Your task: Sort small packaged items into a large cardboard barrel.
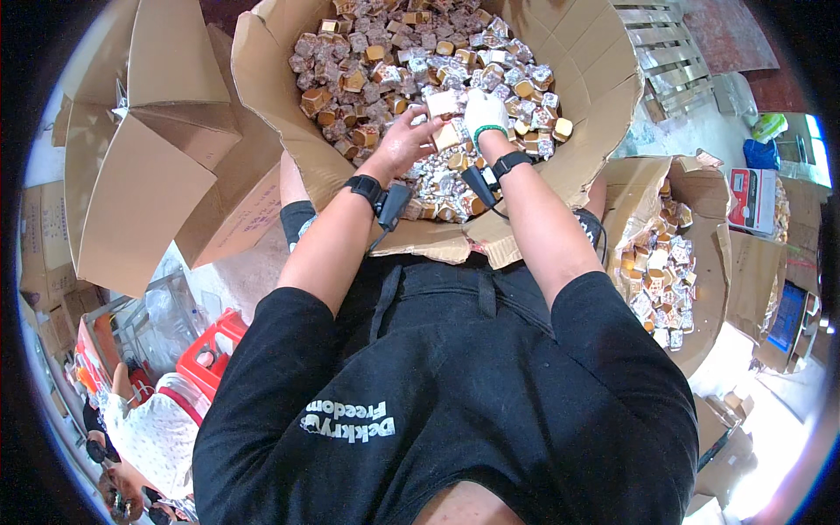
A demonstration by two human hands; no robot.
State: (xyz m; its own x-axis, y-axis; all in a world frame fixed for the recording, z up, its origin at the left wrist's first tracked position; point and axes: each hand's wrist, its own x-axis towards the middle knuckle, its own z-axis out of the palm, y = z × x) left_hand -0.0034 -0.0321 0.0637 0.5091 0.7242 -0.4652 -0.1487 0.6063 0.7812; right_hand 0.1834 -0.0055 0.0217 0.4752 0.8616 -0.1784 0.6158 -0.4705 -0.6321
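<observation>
Both forearms reach into a big cardboard box (262, 79) full of small wrapped packets (376, 61). The bare left hand (404, 140) and white-gloved right hand (486, 114) each pinch a pale packet (444, 105) above the heap; a second packet box (709, 289) sits to the right.

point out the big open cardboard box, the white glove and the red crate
big open cardboard box (262, 96): head view, on its left wall.
white glove (484, 111): head view, on the back of the right hand.
red crate (213, 350): head view, on its top edge.
</observation>
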